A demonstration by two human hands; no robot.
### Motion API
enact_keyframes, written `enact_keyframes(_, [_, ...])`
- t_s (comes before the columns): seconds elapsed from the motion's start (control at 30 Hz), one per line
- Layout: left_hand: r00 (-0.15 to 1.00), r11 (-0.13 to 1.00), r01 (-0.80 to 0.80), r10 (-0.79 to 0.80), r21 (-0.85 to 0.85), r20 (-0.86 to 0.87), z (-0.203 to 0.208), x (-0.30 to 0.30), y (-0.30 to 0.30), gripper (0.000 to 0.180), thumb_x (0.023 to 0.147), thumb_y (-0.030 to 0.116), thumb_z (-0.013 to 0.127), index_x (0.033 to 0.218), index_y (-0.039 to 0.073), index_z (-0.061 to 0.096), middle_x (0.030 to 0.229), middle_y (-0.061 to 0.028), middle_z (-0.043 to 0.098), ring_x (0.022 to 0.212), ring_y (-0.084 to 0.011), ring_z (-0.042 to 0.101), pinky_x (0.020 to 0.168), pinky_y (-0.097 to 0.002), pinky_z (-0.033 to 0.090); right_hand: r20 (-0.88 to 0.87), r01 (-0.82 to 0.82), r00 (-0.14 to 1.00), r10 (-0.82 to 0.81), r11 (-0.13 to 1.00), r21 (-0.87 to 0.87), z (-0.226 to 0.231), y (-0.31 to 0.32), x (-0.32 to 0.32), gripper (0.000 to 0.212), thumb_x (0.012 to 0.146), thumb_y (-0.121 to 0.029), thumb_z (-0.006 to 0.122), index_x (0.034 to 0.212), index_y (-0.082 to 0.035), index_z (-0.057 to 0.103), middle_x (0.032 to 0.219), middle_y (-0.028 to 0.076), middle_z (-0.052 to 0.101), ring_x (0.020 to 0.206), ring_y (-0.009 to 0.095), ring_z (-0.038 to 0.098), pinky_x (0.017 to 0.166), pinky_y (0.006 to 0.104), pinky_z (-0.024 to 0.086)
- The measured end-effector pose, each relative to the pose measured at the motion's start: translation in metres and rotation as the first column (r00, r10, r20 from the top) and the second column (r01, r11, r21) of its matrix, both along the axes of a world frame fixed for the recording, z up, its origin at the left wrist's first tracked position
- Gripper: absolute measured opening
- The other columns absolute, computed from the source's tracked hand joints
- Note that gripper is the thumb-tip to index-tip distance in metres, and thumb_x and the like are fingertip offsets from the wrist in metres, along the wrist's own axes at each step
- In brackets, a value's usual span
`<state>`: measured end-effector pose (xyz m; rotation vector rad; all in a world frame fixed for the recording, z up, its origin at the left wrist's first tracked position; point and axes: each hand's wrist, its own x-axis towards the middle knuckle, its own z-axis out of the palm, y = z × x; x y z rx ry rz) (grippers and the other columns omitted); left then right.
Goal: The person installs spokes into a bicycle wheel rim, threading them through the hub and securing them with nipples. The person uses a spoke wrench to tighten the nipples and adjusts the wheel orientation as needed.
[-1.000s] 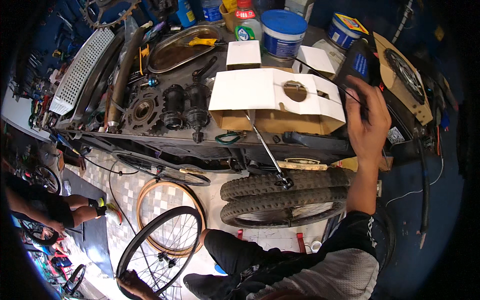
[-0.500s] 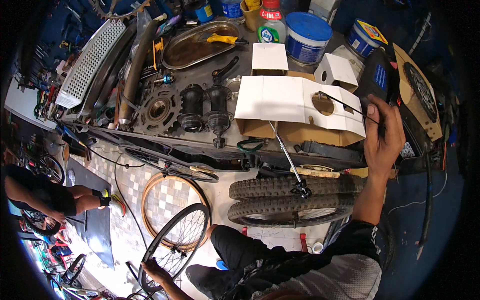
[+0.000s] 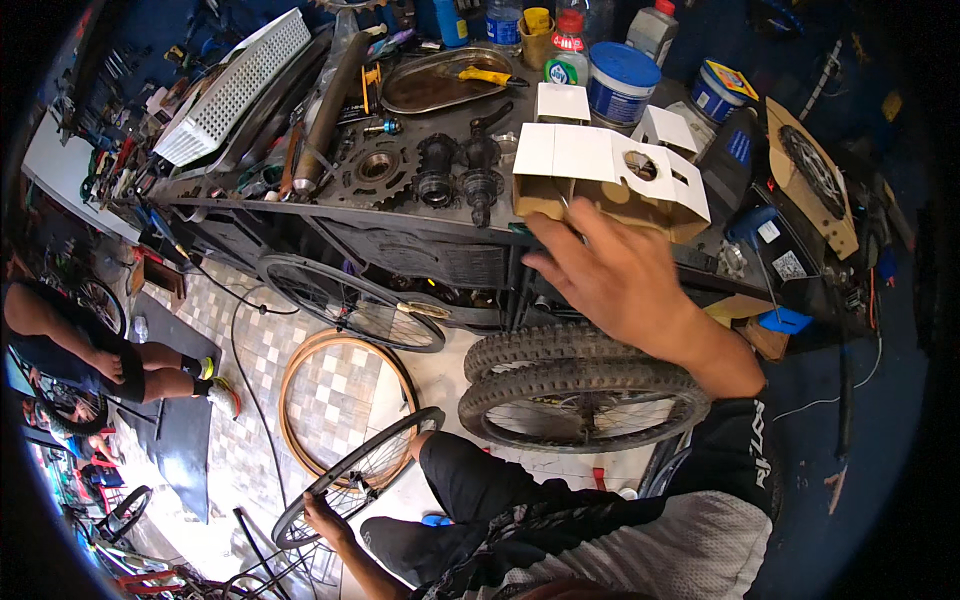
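This is a bicycle workshop. The bench bears hubs, a sprocket and a stained tray; knobbly tyres and a spoked wheel are below it. Tools crowd the left side, with more wheels beyond.

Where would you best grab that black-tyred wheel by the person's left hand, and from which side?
Probably by the tyre and rim of the wheel, coming from the person's own side, where the left hand grips it. The wheel is tilted, and its round rim gives fingers something to wrap. The thin spokes look like a poorer hold.
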<state>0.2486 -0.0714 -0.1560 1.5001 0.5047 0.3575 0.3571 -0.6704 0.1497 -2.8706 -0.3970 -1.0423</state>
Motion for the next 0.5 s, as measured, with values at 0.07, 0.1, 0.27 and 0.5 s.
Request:
enact_keyframes(0.07, [0.997, 0.997, -0.075, 0.075, 0.014, 0.034, 0.006, -0.004, -0.013, 0.045, 0.106, 0.045, 0.064, 0.095, 0.002, 0.060, 0.093, -0.0046, 0.058, 0.091, -0.0163, 0.050, 0.090, -0.0348, 0.042, -0.134, 0.029, 0.991, -0.031, 0.999, -0.021, -0.010, 0.002, 0.014, 0.026, 0.093, -0.025, 0.076, 0.108, -0.005, 0.070, 0.096, 0.009, 0.058, 0.075, 0.029, 0.072, 0.056, 0.0431, 0.057])
enact_keyframes(0.1, [0.995, 0.995, -0.091, 0.089, 0.033, 0.042, 0.007, -0.007, -0.015, 0.045, 0.106, 0.046, 0.064, 0.095, 0.003, 0.060, 0.093, -0.0049, 0.058, 0.091, -0.0163, 0.050, 0.090, -0.0350, 0.042, -0.200, 0.047, 0.978, -0.053, 0.998, -0.033, -0.012, 0.003, 0.016, 0.024, 0.094, -0.025, 0.075, 0.106, -0.005, 0.070, 0.098, 0.010, 0.058, 0.077, 0.031, 0.073, 0.057, 0.0447, 0.057])
enact_keyframes(0.27, [0.996, 0.997, -0.073, 0.075, -0.034, 0.050, 0.011, -0.032, 0.007, 0.058, 0.105, 0.051, 0.064, 0.105, -0.007, 0.064, 0.103, -0.0114, 0.065, 0.100, -0.0219, 0.056, 0.101, -0.0391, 0.042, -0.254, 0.177, 0.950, -0.181, 0.983, -0.039, -0.011, -0.010, 0.006, 0.021, 0.094, -0.024, 0.075, 0.101, -0.005, 0.068, 0.102, 0.011, 0.060, 0.085, 0.035, 0.073, 0.066, 0.0496, 0.058])
enact_keyframes(0.5, [0.996, 0.997, -0.058, 0.062, -0.058, 0.071, 0.003, -0.050, 0.020, 0.070, 0.103, 0.053, 0.065, 0.119, -0.014, 0.065, 0.121, -0.0224, 0.070, 0.116, -0.0296, 0.064, 0.115, -0.0445, 0.041, -0.400, 0.204, 0.887, -0.230, 0.973, -0.107, 0.021, -0.021, -0.003, 0.020, 0.092, -0.021, 0.074, 0.106, -0.007, 0.076, 0.101, 0.014, 0.069, 0.092, 0.036, 0.074, 0.075, 0.0512, 0.058])
